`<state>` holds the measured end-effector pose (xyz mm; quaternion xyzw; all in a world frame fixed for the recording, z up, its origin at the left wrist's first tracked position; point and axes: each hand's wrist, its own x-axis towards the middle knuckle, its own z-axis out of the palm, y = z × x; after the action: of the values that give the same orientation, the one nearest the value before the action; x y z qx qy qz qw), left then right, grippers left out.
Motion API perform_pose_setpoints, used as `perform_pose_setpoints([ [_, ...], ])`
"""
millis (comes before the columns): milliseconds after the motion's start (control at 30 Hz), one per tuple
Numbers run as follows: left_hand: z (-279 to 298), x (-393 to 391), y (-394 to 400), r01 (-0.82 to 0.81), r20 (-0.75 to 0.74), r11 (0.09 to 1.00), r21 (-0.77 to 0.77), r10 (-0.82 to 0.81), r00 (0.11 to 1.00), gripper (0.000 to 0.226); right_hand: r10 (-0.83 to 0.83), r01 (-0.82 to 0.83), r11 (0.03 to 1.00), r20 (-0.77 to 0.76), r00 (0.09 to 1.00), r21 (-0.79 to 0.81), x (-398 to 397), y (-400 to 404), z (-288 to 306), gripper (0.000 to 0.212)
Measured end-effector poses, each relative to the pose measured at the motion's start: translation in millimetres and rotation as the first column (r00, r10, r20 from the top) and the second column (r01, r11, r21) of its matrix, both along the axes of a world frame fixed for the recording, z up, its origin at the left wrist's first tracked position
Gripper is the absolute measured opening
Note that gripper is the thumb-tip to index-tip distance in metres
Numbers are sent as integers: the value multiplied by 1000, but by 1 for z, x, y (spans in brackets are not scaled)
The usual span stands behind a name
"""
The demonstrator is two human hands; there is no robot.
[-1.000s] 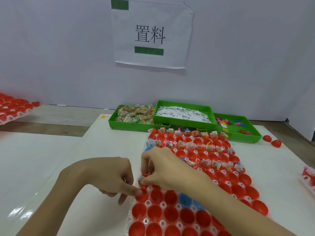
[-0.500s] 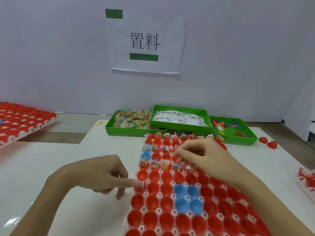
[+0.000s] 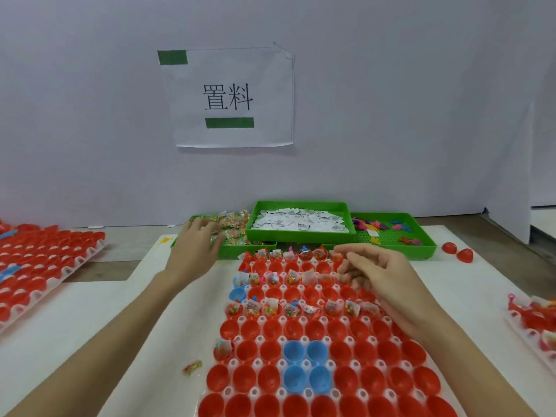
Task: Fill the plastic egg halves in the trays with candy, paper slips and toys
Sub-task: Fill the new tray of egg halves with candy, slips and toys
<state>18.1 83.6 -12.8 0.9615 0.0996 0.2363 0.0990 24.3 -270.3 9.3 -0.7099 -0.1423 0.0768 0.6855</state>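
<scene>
In head view, left hand (image 3: 195, 239) had left the egg tray (image 3: 301, 350) & reached the candy bin (image 3: 228, 251), grip spread over packets, while right hand (image 3: 370, 275), fingers curled, contents unclear, hovered over filled rows — likely restocking w/ near rows still empty.

Bright, even overhead light with soft shadows; wide-angle bending at the frame edges, and both hands (image 3: 195, 245) slightly motion-blurred.
</scene>
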Motion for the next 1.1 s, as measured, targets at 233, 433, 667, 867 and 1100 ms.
perform_pose_setpoints([
  [233,19,36,32,-58,-331,998,3,56,942,26,-138,140,990,66,988,-29,-1,-5,1,49],
  [433,31,40,27,-26,-285,1000,-5,24,958,20,-155,155,988,149,977,10,1,-7,-1,50],
  [667,29,42,25,-61,-237,994,-90,38,971,9,-171,164,985,144,975,59,3,-8,-5,41],
  [867,28,15,0,52,190,979,-197,-13,982,11,-187,184,982,86,979,41,3,-7,-10,36],
  [1100,8,-67,-65,325,308,629,-706,-141,941,9,-94,105,990,126,988,-92,8,-6,-7,41],
])
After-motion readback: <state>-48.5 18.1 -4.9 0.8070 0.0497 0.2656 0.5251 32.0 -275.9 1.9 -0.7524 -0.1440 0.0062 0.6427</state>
